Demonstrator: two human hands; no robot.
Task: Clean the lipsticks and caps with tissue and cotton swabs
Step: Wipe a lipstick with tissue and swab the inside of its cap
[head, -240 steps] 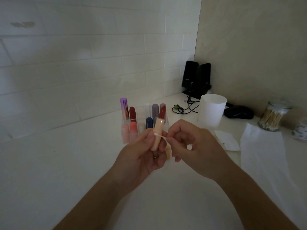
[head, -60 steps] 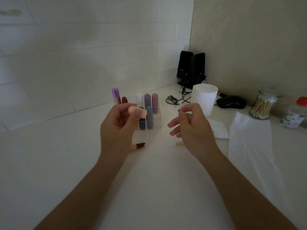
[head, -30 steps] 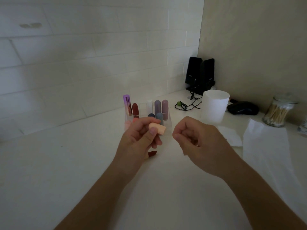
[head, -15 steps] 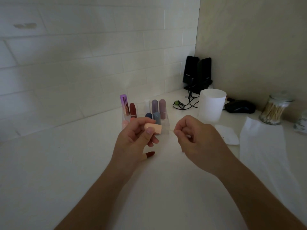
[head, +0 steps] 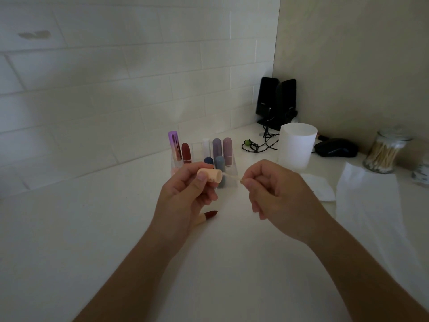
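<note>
Centrally, a peach cap [head: 210, 175] is gripped between the thumb and curled fingers of the left hand [head: 185, 196], with its open mouth turned to the right. A cotton swab [head: 231, 177] is pinched at one end by the thumb and forefinger of the right hand [head: 278, 194], whose other fingers are curled in. The swab's far tip is set at the cap's mouth; whether it reaches inside cannot be told.

Just below the left hand, an uncapped red lipstick [head: 207, 216] is laid flat on the white counter [head: 92, 228], its base hidden by that hand. Behind the hands, a clear holder [head: 233, 168] of upright lipsticks is partly covered by the cap and the left fingers. A white cup [head: 297, 147] is seen to the right of it, and a small folded tissue [head: 321, 187] and a long tissue sheet [head: 371, 205] are spread nearer. A glass jar of swabs [head: 383, 154], a dark mouse [head: 336, 148], black speakers [head: 276, 101] and a tangled cable [head: 260, 142] are ranged along the wall.
</note>
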